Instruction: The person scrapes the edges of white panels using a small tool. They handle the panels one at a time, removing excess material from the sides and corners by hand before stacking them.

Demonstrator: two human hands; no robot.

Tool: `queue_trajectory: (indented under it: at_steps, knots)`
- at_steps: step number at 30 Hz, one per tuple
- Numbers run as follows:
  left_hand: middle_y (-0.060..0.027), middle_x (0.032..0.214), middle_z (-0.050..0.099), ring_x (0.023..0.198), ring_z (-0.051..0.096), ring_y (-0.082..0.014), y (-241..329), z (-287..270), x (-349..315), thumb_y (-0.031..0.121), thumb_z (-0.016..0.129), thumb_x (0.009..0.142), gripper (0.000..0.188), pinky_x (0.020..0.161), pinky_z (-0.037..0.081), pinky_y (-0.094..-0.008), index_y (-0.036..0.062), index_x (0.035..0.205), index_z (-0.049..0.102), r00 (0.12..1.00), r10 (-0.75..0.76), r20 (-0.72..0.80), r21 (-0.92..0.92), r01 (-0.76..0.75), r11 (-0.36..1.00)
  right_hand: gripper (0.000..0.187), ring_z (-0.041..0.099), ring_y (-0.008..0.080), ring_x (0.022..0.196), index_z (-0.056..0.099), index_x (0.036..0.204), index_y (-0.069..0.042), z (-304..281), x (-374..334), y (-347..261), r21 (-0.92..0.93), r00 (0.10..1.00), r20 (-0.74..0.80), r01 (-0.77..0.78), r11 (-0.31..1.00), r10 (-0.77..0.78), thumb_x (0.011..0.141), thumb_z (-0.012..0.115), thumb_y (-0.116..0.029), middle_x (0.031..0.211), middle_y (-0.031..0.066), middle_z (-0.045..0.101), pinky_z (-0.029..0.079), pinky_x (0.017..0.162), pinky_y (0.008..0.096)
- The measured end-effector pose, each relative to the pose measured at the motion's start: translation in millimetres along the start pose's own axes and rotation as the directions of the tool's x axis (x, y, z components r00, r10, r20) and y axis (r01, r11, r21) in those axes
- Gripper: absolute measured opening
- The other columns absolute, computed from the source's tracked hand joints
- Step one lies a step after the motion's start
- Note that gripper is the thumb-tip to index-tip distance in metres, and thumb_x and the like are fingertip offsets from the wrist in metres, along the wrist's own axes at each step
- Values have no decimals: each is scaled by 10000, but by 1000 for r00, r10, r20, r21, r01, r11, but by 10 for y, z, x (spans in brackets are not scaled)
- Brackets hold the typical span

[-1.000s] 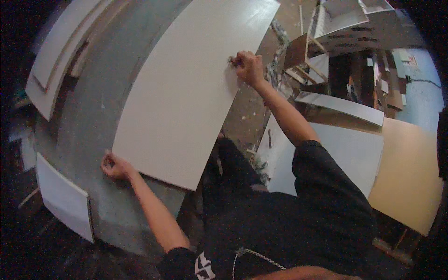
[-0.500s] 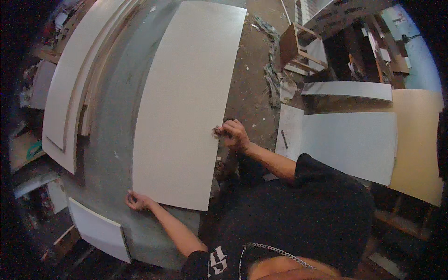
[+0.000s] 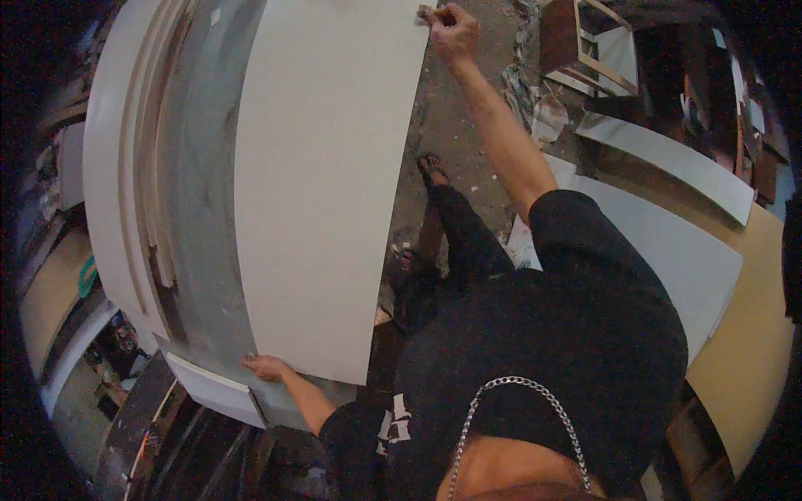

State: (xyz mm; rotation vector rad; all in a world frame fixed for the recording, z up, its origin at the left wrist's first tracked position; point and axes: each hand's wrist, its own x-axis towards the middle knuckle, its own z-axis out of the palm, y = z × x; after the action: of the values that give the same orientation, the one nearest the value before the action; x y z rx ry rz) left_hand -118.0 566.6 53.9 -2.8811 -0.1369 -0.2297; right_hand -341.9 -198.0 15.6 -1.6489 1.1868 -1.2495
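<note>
A long cream-white panel [image 3: 326, 184] lies lengthwise on a grey-topped table [image 3: 205, 150]. At the panel's far right edge, my right hand [image 3: 455, 35] is closed on a small crumpled brownish wad [image 3: 428, 15], which touches the edge. My right arm is stretched far forward. Beside the panel's near left corner is my left hand [image 3: 266, 366], its fingers pinched together over the table. Whether something small sits in that pinch is too blurred to tell.
Stacked white panels [image 3: 117, 167] line the table's left side, with a smaller white board [image 3: 213, 391] at its near corner. On the right are a wooden frame cabinet [image 3: 585, 50], a large white board [image 3: 660, 242] and a yellowish board [image 3: 752, 334]. Scraps litter the floor [image 3: 468, 150].
My right hand has slid the wad from about midway along the panel's right edge to its far part. My body has shifted, a leg now shows, and my left hand stays near the same corner.
</note>
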Motion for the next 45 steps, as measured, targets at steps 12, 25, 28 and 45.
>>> queue_trajectory:
  at_steps: [12,25,28,45]
  knots:
    - [-201,1274,589,1118,590,-385,-444,398,255,147,367,1002,361,927,461,-467,27,1322,483,997,42,71,-179,-29,983,156,555,147,620,598,780,-14,31,690,-107,-96,1000,10,11,995,-10,852,661,-137,661,77,617,465,592,328]
    - [-197,921,650,886,637,-354,-5,729,206,125,604,887,336,805,490,-456,4,1177,485,968,-192,-159,-871,-46,490,93,610,142,632,616,760,-18,-564,-4256,-1197,37,928,221,300,953,-301,694,577,34,700,67,635,486,590,293]
    - [-196,888,646,868,642,-344,-92,743,309,72,554,874,240,784,492,-451,2,1098,500,945,-237,-227,-896,-108,430,154,601,188,645,625,804,-22,-708,-5832,-1801,90,915,360,162,983,-184,694,586,80,706,98,588,469,580,285]
    - [-106,1014,544,928,544,-199,-493,-12,-1285,287,651,928,379,847,442,-321,-20,1076,485,984,-177,-3,-969,-47,-242,164,669,198,738,673,912,-52,-1418,-5923,-2363,168,645,699,274,947,-311,775,683,37,796,94,668,516,637,294]
